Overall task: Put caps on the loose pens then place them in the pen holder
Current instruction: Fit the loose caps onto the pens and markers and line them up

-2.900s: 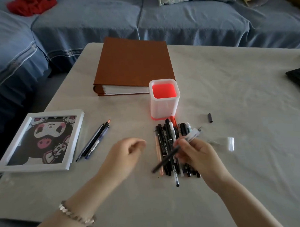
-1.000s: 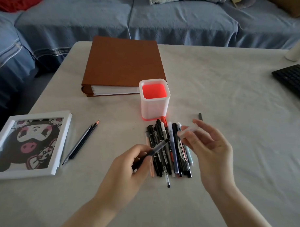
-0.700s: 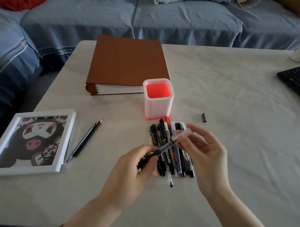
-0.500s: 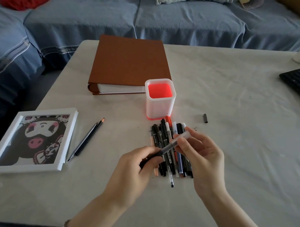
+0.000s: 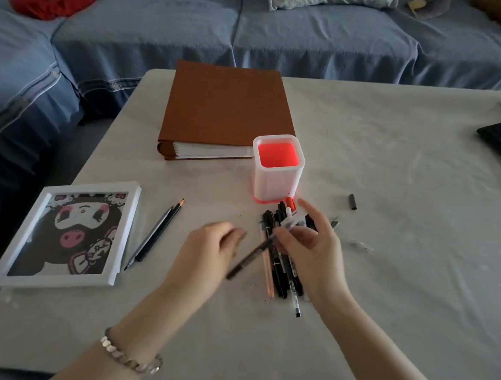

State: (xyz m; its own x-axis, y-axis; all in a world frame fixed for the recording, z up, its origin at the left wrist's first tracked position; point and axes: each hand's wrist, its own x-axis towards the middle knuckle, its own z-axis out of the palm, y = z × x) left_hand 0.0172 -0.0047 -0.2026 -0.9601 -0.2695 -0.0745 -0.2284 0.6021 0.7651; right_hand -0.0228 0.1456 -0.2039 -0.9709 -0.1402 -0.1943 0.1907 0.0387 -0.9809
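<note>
My right hand [image 5: 308,244] pinches a thin black pen [image 5: 250,259] near its upper end, where a clear cap [image 5: 291,221] sits on it. The pen slants down-left over the table. Just left of the pen, my left hand [image 5: 209,251] hovers with loosely curled fingers that hold nothing. Under both hands a pile of pens [image 5: 279,274] lies side by side. The white pen holder [image 5: 274,184] with a red inside stands upright just beyond the pile. A loose black cap [image 5: 353,202] lies to the right.
A brown binder [image 5: 226,105] lies behind the holder. A white framed picture [image 5: 125,231] and two pencils [image 5: 157,235] are at the left. A clear cap [image 5: 360,245] lies right of my hand. A keyboard [image 5: 497,137] is at the right edge, a blue sofa [image 5: 323,39] beyond.
My left hand held the pen while my right hand pushed the clear cap onto its tip. My left hand has since let go and drawn left. My right hand alone holds the pen.
</note>
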